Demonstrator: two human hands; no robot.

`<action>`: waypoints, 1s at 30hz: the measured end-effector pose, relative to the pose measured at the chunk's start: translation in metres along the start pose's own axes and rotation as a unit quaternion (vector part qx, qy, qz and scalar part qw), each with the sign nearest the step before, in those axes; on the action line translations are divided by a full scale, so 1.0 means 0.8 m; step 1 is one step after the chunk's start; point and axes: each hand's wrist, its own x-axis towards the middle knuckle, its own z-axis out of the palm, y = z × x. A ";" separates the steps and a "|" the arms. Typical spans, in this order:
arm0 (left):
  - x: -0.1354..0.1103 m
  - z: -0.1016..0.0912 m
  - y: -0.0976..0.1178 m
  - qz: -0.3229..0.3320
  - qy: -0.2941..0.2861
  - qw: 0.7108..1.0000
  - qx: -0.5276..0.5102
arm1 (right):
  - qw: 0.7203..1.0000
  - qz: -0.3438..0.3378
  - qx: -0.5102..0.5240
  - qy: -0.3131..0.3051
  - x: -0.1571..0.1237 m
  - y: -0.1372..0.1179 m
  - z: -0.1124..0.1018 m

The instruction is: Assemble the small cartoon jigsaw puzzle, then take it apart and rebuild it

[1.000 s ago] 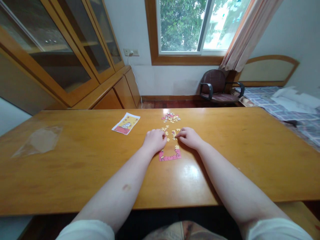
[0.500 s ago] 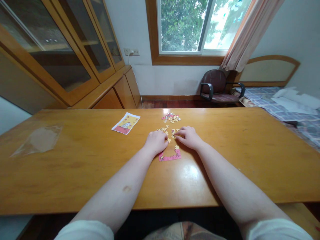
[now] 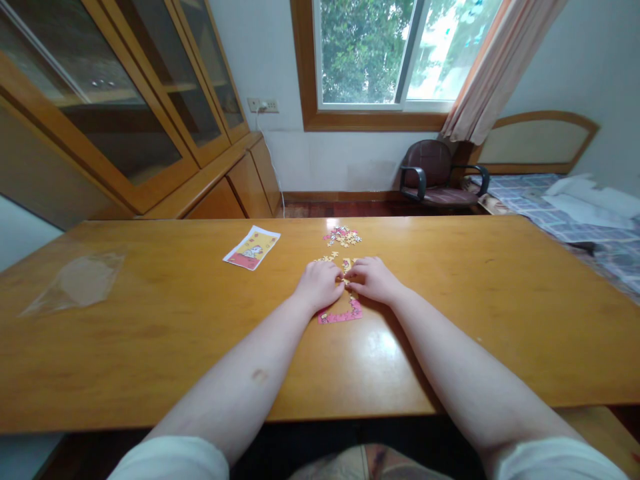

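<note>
My left hand [image 3: 320, 285] is closed, its fingertips pinching a small yellow jigsaw piece [image 3: 345, 283]. From the other side my right hand [image 3: 375, 279] meets it, thumb and fingers closed at the same piece. Just below the hands lies a joined pink puzzle border [image 3: 341, 317], its right side partly covered by my right hand. Behind my fingers are loose yellow pieces [image 3: 327, 257], some of them hidden by my left hand. A heap of mixed puzzle pieces [image 3: 343, 235] lies farther back.
A picture card [image 3: 253, 247] with a yellow and pink print lies left of the pieces. A clear plastic bag [image 3: 80, 280] rests at the far left of the wooden table [image 3: 200, 347]. Beyond the table stand an office chair [image 3: 435, 173] and a glass-door cabinet [image 3: 150, 100].
My left hand has shifted right and my right hand slightly left and nearer me. Their fingertips now meet around a yellow piece, where a gap stood between the hands.
</note>
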 end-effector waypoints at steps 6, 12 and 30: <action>0.001 0.001 0.002 0.012 0.014 1.000 -0.020 | 1.000 0.007 0.012 0.004 -0.002 0.008 -0.003; 0.001 0.000 0.005 -0.019 -0.003 1.000 -0.023 | 0.999 0.040 0.008 0.005 -0.002 0.009 -0.004; -0.001 0.002 0.000 -0.033 -0.034 0.999 -0.015 | 0.998 0.052 -0.017 -0.008 -0.002 0.010 -0.004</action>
